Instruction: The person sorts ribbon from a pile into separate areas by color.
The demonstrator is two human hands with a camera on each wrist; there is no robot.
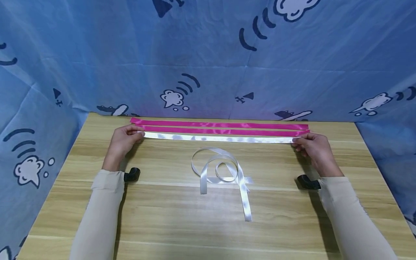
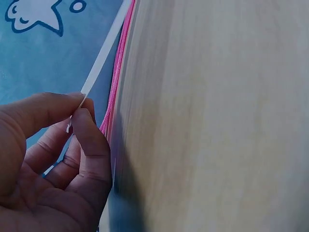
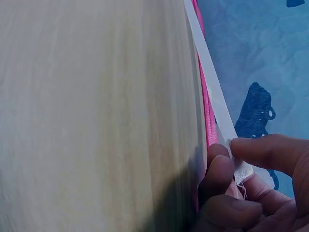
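Note:
A white satin ribbon (image 1: 214, 138) is stretched straight from side to side between both hands. My left hand (image 1: 125, 140) pinches its left end between thumb and forefinger; the left wrist view shows the white ribbon (image 2: 104, 53) leaving the fingertips. At the other end my right hand (image 1: 313, 147) pinches the ribbon, and frayed threads hang from its tip in the right wrist view. Just behind it two pink ribbons (image 1: 214, 125) lie side by side along the table's back. In front, a loosely curled white ribbon (image 1: 244, 198) lies on the table.
The wood-grain table (image 1: 162, 224) meets a blue patterned cloth (image 1: 214, 43) at its back edge, and more cloth hangs on both sides. A black wrist camera (image 1: 132, 174) juts from the left cuff, another black camera (image 1: 308, 182) from the right.

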